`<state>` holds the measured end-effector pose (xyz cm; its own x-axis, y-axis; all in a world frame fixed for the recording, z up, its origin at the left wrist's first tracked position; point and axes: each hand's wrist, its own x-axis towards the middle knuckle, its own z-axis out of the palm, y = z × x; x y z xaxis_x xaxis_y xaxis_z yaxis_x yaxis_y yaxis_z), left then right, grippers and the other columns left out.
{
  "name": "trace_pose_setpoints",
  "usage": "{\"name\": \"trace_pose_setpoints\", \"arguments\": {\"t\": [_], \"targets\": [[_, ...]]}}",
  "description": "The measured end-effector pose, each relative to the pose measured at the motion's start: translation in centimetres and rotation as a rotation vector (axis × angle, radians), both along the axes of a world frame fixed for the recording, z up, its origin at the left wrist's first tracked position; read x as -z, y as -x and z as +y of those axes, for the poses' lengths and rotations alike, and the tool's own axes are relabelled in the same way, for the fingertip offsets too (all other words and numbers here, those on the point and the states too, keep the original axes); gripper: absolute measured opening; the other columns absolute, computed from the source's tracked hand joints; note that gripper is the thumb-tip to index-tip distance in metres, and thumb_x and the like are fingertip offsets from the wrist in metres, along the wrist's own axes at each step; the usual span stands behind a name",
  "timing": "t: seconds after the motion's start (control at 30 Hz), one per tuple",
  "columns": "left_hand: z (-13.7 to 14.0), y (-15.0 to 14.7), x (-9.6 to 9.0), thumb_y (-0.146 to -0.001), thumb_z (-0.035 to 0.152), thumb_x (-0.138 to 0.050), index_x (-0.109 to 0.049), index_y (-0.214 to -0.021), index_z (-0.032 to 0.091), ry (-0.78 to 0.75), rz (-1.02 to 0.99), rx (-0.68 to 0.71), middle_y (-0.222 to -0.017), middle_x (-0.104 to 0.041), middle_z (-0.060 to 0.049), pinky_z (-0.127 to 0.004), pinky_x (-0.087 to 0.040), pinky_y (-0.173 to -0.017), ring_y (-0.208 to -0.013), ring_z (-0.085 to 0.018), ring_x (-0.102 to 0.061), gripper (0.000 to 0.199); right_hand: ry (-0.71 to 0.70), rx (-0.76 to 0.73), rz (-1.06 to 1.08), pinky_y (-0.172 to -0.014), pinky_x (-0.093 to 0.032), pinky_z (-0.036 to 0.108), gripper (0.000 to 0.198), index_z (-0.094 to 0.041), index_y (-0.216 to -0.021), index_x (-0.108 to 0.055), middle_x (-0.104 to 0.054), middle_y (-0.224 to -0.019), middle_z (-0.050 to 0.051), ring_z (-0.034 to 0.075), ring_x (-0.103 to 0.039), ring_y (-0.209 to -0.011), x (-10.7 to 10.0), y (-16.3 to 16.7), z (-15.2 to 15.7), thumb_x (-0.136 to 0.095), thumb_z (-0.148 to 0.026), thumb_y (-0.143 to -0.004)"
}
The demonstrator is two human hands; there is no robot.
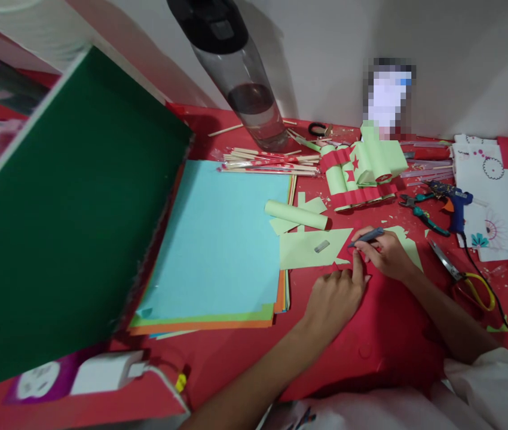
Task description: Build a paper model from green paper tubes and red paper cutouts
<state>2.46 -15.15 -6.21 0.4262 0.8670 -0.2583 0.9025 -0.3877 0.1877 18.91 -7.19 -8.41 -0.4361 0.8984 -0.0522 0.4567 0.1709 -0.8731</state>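
My right hand (386,255) grips a dark grey pen (370,236), its tip down on red paper (370,322). My left hand (335,298) lies on the same paper, index finger stretched toward the pen tip and the other fingers partly curled. Just left of the pen, a pale green paper strip (296,248) carries a small grey piece (322,246). A rolled green paper tube (296,215) lies behind the strip. Farther back stands a green paper model (377,161) with red bands and red stars.
Stacked coloured paper (218,239) lies left, beside a leaning green board (70,221). A water bottle (254,89), wooden sticks (272,160) and a phone (388,95) are at the back. On the right are scissors (464,278), pliers (424,214) and a corded glue gun (455,200).
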Motion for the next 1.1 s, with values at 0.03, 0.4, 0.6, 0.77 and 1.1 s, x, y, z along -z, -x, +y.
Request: {"name": "trace_pose_setpoints", "arguments": {"t": [0.03,0.4,0.6,0.77,1.1], "targets": [[0.04,0.04,-0.05,-0.112,0.031,-0.041,-0.055,-0.151,0.004,0.004,-0.004,-0.002,-0.077,-0.077,-0.013,-0.026,-0.051,-0.056,-0.068,-0.025,-0.078,0.049,0.007,0.01,-0.005,-0.061,-0.053,0.026,0.017,-0.021,-0.097,-0.071,-0.079,-0.093,0.006,0.017,-0.071,-0.07,0.0,-0.01,0.0,-0.059,-0.033,-0.1],[0.28,0.4,0.01,-0.111,0.031,-0.039,-0.057,-0.148,0.006,-0.003,-0.047,-0.022,-0.08,-0.079,-0.014,-0.026,-0.052,-0.06,-0.071,-0.024,-0.078,0.047,0.02,0.038,-0.007,-0.064,-0.055,0.027,0.019,-0.023,-0.098,-0.071,-0.076,-0.086,0.004,0.018,-0.07,-0.071,0.11,-0.04,-0.1,-0.059,-0.037,-0.101],[0.4,0.56,0.03,-0.111,0.03,-0.041,-0.058,-0.146,0.007,-0.027,-0.057,-0.016,-0.08,-0.079,-0.013,-0.027,-0.052,-0.059,-0.072,-0.025,-0.079,0.046,0.008,0.017,-0.002,-0.068,-0.056,0.027,0.019,-0.022,-0.097,-0.07,-0.076,-0.087,0.004,0.018,-0.072,-0.073,0.26,-0.16,-0.04,-0.06,-0.037,-0.101],[0.49,0.64,-0.12,-0.111,0.031,-0.041,-0.059,-0.144,0.007,-0.029,-0.061,-0.022,-0.078,-0.079,-0.013,-0.026,-0.052,-0.059,-0.074,-0.025,-0.079,0.045,0.08,0.041,0.034,-0.058,-0.053,0.025,0.023,-0.022,-0.1,-0.068,-0.069,-0.074,0.0,0.015,-0.067,-0.057,0.52,-0.27,-0.1,-0.059,-0.042,-0.102],[0.33,0.46,0.29,-0.11,0.028,-0.042,-0.06,-0.143,0.008,-0.083,-0.09,-0.034,-0.086,-0.078,-0.014,-0.026,-0.053,-0.059,-0.078,-0.024,-0.078,0.043,0.117,0.079,0.043,-0.054,-0.053,0.026,0.025,-0.023,-0.101,-0.069,-0.067,-0.067,0.0,0.017,-0.066,-0.055,0.94,-0.33,-0.16,-0.06,-0.046,-0.102]]}}
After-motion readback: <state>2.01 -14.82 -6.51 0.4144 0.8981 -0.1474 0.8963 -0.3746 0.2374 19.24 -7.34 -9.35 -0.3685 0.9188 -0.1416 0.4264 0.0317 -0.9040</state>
